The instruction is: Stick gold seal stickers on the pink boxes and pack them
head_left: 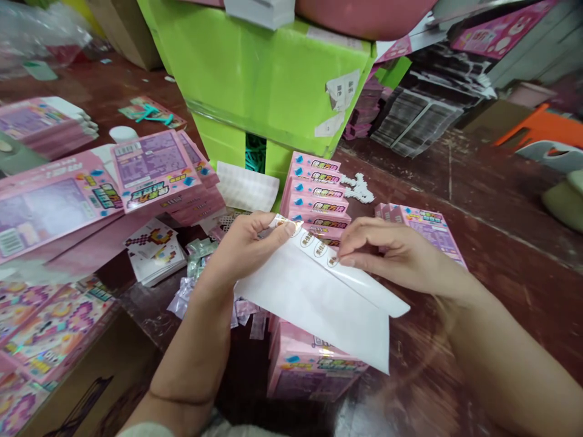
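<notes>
My left hand (243,246) grips the upper left end of a white sticker sheet (314,297), thumb on top. A folded strip along the sheet bears a row of round stickers (320,247) with gold print. At the lower end of that row, the thumb and fingertips of my right hand (396,252) pinch at the last round sticker (333,261); whether it is lifted off is too small to see. Below the sheet, partly covered by it, stands a group of pink boxes (314,379). Behind my hands runs a row of pink boxes (319,192).
A large green carton (273,79) stands straight ahead. Pink box stacks (155,164) and printed cards (155,249) lie on the left, with small plastic packets (182,297) beside my left forearm. More pink boxes (430,230) and white beads (359,188) are on the right.
</notes>
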The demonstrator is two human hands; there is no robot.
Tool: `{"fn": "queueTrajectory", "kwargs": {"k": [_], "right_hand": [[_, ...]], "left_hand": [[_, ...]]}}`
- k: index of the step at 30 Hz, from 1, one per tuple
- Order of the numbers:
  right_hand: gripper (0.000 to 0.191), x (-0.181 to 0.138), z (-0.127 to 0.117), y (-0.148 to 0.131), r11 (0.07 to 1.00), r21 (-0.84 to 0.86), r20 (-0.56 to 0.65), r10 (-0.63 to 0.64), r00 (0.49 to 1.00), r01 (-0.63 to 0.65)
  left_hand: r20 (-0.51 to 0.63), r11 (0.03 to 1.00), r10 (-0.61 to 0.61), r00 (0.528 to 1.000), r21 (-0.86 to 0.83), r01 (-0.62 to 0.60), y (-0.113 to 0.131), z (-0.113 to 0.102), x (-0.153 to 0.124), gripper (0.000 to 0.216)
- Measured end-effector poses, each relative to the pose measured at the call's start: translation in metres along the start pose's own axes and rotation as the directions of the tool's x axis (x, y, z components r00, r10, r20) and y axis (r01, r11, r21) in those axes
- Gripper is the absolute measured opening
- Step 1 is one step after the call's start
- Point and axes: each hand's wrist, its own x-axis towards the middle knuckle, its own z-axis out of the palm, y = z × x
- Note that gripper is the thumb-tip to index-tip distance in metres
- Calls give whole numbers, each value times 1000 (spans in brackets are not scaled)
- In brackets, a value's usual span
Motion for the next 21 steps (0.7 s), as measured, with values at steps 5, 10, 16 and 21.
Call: {"fn": "queueTrajectory", "kwargs": {"k": [5, 10, 16, 21], "right_hand": [[13, 4, -6, 17, 977, -186, -304, 44, 952, -104], [39, 12, -1, 55, 786, -550, -251, 167, 953, -283], [27, 24, -8, 43, 869, -464, -202, 85, 976, -171], [13, 38, -3, 55, 927, -365, -116, 46, 992, -86]], "left_hand": [[59, 998, -57, 997, -8, 58, -5, -7, 12, 38], [20, 998, -18, 1000, 57, 17, -1, -16, 14, 37], [50, 998, -39, 998, 57, 36, -1, -20, 18, 38], [102, 997, -21, 995, 78, 13, -2, -20, 21, 38]]}}
